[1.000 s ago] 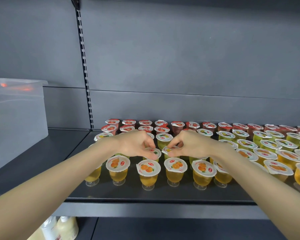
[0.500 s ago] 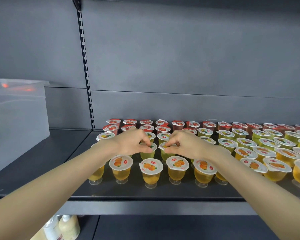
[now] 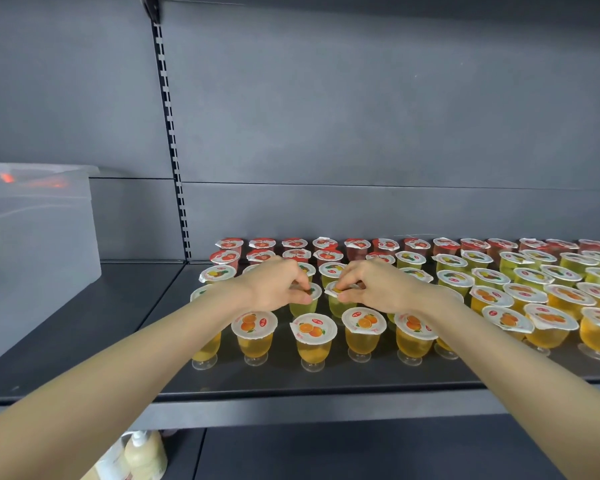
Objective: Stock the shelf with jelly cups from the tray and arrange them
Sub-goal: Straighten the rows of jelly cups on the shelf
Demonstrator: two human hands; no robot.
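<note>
Rows of jelly cups stand on the dark shelf (image 3: 291, 382): red ones at the back, yellow-green ones in the middle, orange ones (image 3: 313, 341) in front. My left hand (image 3: 274, 285) pinches the lid rim of a yellow-green cup (image 3: 303, 304) in the second row from the front. My right hand (image 3: 378, 287) pinches the lid rim of the neighbouring yellow-green cup (image 3: 338, 303). Both cups stand upright on the shelf, side by side. My hands and forearms hide several cups behind and beside them.
A translucent plastic bin (image 3: 32, 244) sits on the shelf at the left. A slotted upright (image 3: 172, 147) runs up the grey back panel. Pale bottles (image 3: 142, 455) stand on the lower shelf at the bottom left. The shelf's front lip (image 3: 326, 403) runs across.
Both hands have moved away from me with their two cups, from just behind the front orange row into the second row. The cups now stand further back.
</note>
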